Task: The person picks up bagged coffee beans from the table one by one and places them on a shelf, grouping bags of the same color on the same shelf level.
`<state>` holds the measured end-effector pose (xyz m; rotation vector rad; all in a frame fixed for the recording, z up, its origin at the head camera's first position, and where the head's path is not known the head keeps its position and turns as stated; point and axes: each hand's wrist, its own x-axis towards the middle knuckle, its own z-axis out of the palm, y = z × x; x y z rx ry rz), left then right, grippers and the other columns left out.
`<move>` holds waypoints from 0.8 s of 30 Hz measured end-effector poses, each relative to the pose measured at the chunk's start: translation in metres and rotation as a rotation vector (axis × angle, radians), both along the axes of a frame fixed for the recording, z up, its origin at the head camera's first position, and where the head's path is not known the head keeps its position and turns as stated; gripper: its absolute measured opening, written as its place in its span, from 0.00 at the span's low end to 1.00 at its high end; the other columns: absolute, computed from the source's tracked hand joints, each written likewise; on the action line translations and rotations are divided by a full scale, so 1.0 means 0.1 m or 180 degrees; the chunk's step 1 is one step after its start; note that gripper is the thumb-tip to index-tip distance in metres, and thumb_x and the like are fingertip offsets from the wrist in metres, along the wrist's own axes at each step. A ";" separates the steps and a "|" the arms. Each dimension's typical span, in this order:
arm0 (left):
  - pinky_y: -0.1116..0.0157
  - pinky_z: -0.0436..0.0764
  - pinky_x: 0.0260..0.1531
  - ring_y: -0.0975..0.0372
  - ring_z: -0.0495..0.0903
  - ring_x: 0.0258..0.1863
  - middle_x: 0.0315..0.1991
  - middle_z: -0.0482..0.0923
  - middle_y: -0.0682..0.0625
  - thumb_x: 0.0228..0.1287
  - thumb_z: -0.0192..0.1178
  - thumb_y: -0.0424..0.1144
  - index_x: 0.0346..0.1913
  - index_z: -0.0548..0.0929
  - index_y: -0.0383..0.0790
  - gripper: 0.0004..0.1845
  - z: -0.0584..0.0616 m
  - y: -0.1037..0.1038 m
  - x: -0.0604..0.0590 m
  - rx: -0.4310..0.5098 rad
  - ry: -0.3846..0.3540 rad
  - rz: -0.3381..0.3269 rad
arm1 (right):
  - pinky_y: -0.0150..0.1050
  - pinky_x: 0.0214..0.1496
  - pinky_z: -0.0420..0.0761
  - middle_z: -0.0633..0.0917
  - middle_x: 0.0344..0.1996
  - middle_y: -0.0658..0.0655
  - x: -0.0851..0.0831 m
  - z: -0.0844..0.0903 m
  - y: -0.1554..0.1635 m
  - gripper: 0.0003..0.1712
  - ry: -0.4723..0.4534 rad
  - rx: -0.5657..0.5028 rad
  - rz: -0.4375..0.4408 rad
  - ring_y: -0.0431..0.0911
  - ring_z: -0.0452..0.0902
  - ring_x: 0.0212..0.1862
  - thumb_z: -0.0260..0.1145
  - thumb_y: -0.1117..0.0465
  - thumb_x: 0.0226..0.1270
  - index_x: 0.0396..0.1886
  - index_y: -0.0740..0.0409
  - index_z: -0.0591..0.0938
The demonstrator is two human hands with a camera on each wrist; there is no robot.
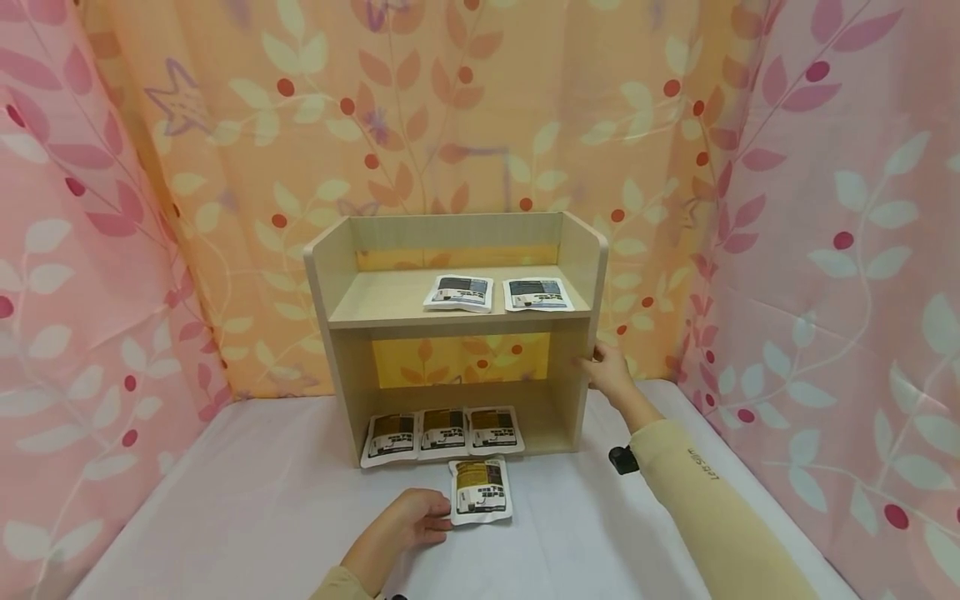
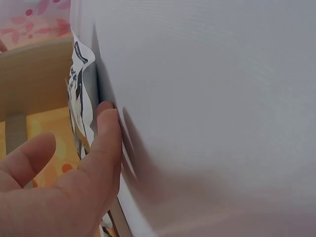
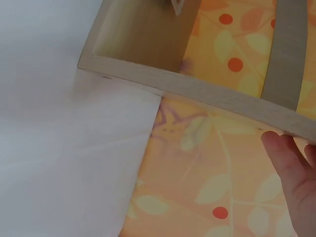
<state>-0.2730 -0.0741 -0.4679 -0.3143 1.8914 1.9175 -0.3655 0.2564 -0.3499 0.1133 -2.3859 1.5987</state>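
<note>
Left hand (image 1: 408, 521) rests relaxed fingers on a light, floppy, likely slippery packet (image 1: 480, 490), best pinched at an edge; right hand (image 1: 609, 372) grips the shelf (image 1: 588, 275).

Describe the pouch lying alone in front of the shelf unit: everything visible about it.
The lone pouch is a flat, roughly rectangular sachet with white edges and a dark brown-and-black printed label, glossy like plastic film. It looks sealed, though its print is too small to read. It lies flat, label up, on the white table cover, just in front of the wooden shelf unit and apart from the row of three similar pouches on the bottom level. The left hand touches its left edge with its fingertips; the left wrist view shows that edge slightly lifted.
</note>
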 end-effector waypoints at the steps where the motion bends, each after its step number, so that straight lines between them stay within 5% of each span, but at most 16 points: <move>1: 0.49 0.80 0.48 0.49 0.82 0.37 0.39 0.78 0.36 0.64 0.52 0.24 0.58 0.62 0.14 0.22 0.00 0.01 0.00 -0.0018 0.0007 -0.0009 | 0.56 0.46 0.81 0.73 0.61 0.73 0.00 0.00 0.01 0.29 0.0011 0.0034 -0.0008 0.66 0.73 0.58 0.61 0.67 0.68 0.67 0.67 0.69; 6: 0.58 0.84 0.39 0.57 0.80 0.29 0.35 0.78 0.39 0.62 0.55 0.23 0.49 0.70 0.17 0.14 0.01 0.11 -0.02 -0.0137 0.0064 0.0019 | 0.52 0.42 0.83 0.75 0.56 0.76 0.02 0.01 -0.01 0.26 0.0113 0.0022 0.0017 0.65 0.75 0.54 0.59 0.68 0.68 0.65 0.71 0.70; 13: 0.73 0.80 0.23 0.63 0.74 0.19 0.23 0.75 0.45 0.61 0.59 0.23 0.37 0.75 0.20 0.06 -0.02 0.21 -0.03 -0.0416 0.0083 0.0066 | 0.62 0.45 0.79 0.74 0.57 0.77 0.04 -0.01 -0.04 0.25 0.0043 -0.0077 0.0008 0.68 0.72 0.57 0.57 0.69 0.69 0.64 0.72 0.69; 24: 0.76 0.72 0.18 0.65 0.72 0.17 0.23 0.81 0.46 0.59 0.62 0.22 0.46 0.75 0.19 0.13 -0.05 0.22 0.02 -0.0412 0.0269 0.0087 | 0.64 0.47 0.78 0.74 0.58 0.76 0.04 -0.04 -0.07 0.24 -0.0031 -0.0177 -0.0090 0.68 0.72 0.58 0.57 0.68 0.69 0.64 0.70 0.70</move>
